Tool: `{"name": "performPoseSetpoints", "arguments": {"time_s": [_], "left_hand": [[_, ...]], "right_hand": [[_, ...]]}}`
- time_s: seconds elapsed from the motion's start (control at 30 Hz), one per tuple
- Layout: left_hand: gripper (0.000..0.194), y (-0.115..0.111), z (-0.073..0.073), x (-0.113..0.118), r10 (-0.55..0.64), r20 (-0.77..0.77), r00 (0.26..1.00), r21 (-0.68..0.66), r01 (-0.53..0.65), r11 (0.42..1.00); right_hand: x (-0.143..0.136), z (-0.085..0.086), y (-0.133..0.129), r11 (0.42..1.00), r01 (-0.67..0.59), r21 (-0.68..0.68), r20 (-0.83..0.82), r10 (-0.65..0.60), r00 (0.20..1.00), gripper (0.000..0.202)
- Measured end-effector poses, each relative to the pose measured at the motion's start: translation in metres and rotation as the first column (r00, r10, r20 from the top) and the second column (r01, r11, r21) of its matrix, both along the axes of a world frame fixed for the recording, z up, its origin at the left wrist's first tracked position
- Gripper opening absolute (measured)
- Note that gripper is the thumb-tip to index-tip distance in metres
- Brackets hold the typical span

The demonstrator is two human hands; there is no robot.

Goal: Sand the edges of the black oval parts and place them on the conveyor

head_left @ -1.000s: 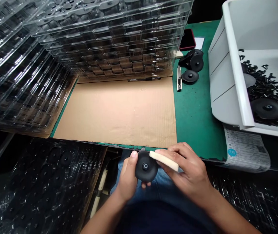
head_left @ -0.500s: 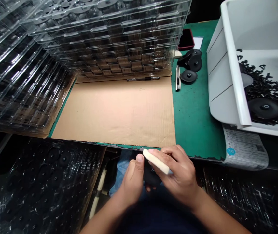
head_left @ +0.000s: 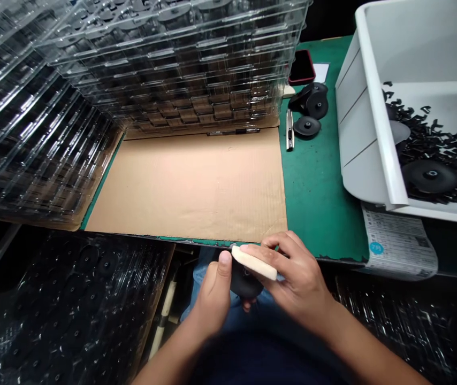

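Observation:
My left hand [head_left: 214, 293] is closed round the edge of a round black disc-shaped part [head_left: 245, 286], its thumb on top and fingertips showing beneath. The disc is tilted in front of my lap, just below the table's front edge, with a small ring at its centre. In my right hand [head_left: 295, 272] is a cream-coloured sponge pad [head_left: 254, 262], gripped between thumb and fingers. The pad lies over the upper part of the disc and hides some of it; whether it touches the surface I cannot tell.
Clear plastic trays [head_left: 172, 69] stand stacked behind a cardboard sheet [head_left: 188, 187]. A pen [head_left: 233, 131], a utility knife [head_left: 290, 130] and black discs [head_left: 307, 127] lie beyond. At right, a white bin [head_left: 376, 107] holds small black clips [head_left: 439, 141]. More trays [head_left: 52, 310] sit lower left.
My right hand and the pad have shifted slightly left and up, and the pad has turned a little. More of the black disc now shows beneath it. The view has moved slightly.

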State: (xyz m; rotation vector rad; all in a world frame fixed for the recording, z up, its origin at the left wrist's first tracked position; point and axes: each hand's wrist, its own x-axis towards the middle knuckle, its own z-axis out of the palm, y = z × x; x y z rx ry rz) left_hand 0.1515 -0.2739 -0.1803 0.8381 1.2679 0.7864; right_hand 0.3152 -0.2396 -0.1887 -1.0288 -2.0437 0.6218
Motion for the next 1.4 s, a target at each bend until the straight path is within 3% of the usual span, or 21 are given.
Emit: {"name": "performPoseSetpoints", "arguments": {"time_s": [0.1,0.17,0.3,0.37,0.43,0.5,0.63,0.8,1.0,1.23,1.4], "left_hand": [[0.070,0.002,-0.001,-0.003,0.042,0.059,0.997,0.034,-0.044,0.998],[0.064,0.004,-0.001,-0.004,0.055,0.240,0.969,-0.032,-0.049,0.998],[0.043,0.007,0.000,-0.006,0.167,0.658,0.734,-0.235,-0.011,0.972],[0.032,0.008,0.000,-0.006,0.202,0.739,0.643,-0.266,0.002,0.964],[0.037,0.008,0.000,-0.007,0.207,0.774,0.598,-0.255,-0.004,0.967],[0.046,0.009,0.001,-0.006,0.204,0.778,0.594,-0.236,-0.024,0.971],[0.046,0.011,0.000,-0.004,0.204,0.757,0.621,-0.195,-0.084,0.977],[0.047,0.010,-0.004,-0.004,0.249,0.739,0.626,-0.209,-0.139,0.968],[0.048,0.010,-0.006,-0.004,0.212,0.765,0.608,-0.177,-0.118,0.977],[0.055,0.008,-0.013,-0.006,0.317,0.729,0.606,-0.271,-0.169,0.948],[0.046,0.010,-0.016,-0.015,0.285,0.715,0.638,-0.300,-0.088,0.950]], "right_hand": [[0.006,0.003,0.001,1.000,-0.009,-0.026,0.007,0.009,1.000,0.037],[0.012,0.004,0.000,0.999,0.029,-0.017,-0.018,-0.029,0.999,0.038],[0.014,0.007,-0.001,0.996,0.084,0.018,-0.103,-0.082,0.991,0.038],[0.011,0.010,0.000,0.995,0.099,0.017,-0.131,-0.096,0.987,0.036],[0.005,0.015,0.000,0.995,0.100,-0.001,-0.156,-0.099,0.983,0.034],[-0.002,0.019,-0.001,0.996,0.085,-0.022,-0.190,-0.087,0.978,0.033],[-0.013,0.023,-0.010,0.996,0.041,-0.077,-0.238,-0.058,0.970,0.029],[-0.011,0.024,-0.017,0.990,-0.032,-0.141,-0.172,0.008,0.985,0.025],[-0.013,0.025,-0.009,0.999,0.016,-0.042,-0.179,-0.023,0.984,0.031],[-0.007,0.022,-0.022,0.990,-0.072,-0.120,-0.081,0.063,0.995,0.033],[0.011,0.018,-0.026,0.979,-0.089,-0.182,-0.010,0.089,0.996,0.032]]}}
